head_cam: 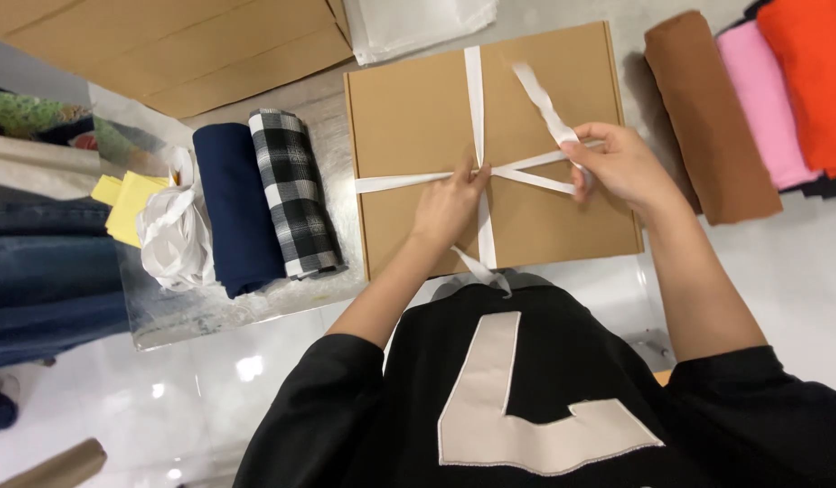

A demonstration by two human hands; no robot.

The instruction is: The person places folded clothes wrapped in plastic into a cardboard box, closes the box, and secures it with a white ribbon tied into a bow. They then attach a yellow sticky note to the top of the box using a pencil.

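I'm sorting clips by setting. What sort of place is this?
Probably a small clothing or fabric packing area. The hands tie a white ribbon round a flat cardboard box; folded fabrics lie left, more rolls right, and flattened cartons behind.

- A navy folded cloth (234, 210) is lying beside a black-and-white plaid cloth (294, 192), the two touching.
- A bundle of white ribbon (174, 237) is sitting left of them, over yellow paper (122, 201).
- Brown (707, 117), pink (763, 104) and orange (811, 77) cloth rolls are lying side by side at right.
- Flattened cardboard (183, 50) is lying at top left.
- Folded denim (47, 271) is lying stacked at the far left.
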